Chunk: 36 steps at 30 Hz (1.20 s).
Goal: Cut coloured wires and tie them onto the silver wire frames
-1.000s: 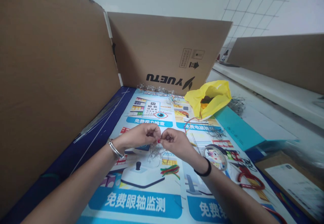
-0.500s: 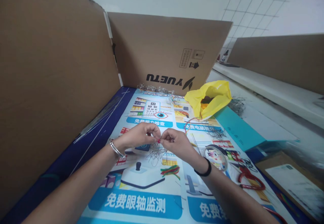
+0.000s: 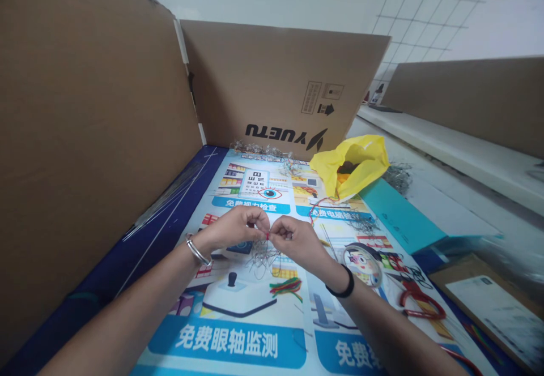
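Observation:
My left hand (image 3: 236, 227) and my right hand (image 3: 294, 236) meet fingertip to fingertip above a printed poster (image 3: 238, 330). Both are pinched shut on a small red piece (image 3: 267, 235) held between them; I cannot make out exactly what it is. Under the hands lies a tangle of thin silvery wires (image 3: 261, 254). A small bundle of red, green and yellow strands (image 3: 287, 286) lies on the poster just below my right wrist. A silver bangle is on my left wrist and a black band on my right.
Cardboard walls (image 3: 93, 127) stand at the left and back. A yellow plastic bag (image 3: 352, 163) sits at the back right, beside a teal sheet (image 3: 397, 214). Red-handled scissors (image 3: 419, 302) and a round cartoon-printed disc (image 3: 361, 263) lie to the right. More wire lies along the back wall (image 3: 259, 150).
Both hands have shifted very slightly; the pinch on the red piece is unchanged.

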Each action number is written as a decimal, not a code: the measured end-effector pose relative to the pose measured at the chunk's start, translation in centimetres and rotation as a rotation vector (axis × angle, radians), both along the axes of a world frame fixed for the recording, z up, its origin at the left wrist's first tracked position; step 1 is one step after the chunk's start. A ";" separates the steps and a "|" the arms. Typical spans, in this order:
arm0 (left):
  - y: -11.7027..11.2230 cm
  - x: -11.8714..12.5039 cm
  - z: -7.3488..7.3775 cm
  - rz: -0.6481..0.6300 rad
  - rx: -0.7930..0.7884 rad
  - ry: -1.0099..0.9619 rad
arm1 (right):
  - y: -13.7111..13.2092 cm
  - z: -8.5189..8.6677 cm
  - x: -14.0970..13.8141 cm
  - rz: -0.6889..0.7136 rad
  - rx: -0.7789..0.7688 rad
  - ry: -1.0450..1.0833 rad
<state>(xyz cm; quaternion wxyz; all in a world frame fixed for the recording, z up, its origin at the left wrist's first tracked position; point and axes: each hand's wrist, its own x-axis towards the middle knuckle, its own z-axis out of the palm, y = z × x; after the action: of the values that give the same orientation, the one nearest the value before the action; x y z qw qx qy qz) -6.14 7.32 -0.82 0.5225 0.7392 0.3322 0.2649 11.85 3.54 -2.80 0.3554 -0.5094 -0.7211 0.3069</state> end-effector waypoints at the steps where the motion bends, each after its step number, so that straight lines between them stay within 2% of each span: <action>1: 0.0 0.0 0.0 0.001 0.006 0.001 | 0.0 0.0 0.0 -0.006 0.010 -0.009; 11: 0.0 0.0 -0.4 -0.003 0.051 0.004 | 0.1 0.0 0.1 0.005 0.008 -0.002; 23: -0.2 0.3 -0.2 0.017 0.087 0.031 | -0.3 0.8 -0.1 0.119 0.193 0.031; 30: -0.1 0.1 -0.3 0.016 0.019 0.031 | -0.1 0.5 0.2 0.052 0.010 0.122; 36: 0.0 0.0 -0.4 0.027 -0.035 -0.008 | -0.2 0.1 0.4 0.051 -0.008 0.163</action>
<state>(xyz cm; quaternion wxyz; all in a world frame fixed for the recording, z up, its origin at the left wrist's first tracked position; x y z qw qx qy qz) -6.14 7.33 -1.27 0.5331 0.7243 0.3446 0.2690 12.29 3.30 -2.73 0.4028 -0.4658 -0.7012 0.3592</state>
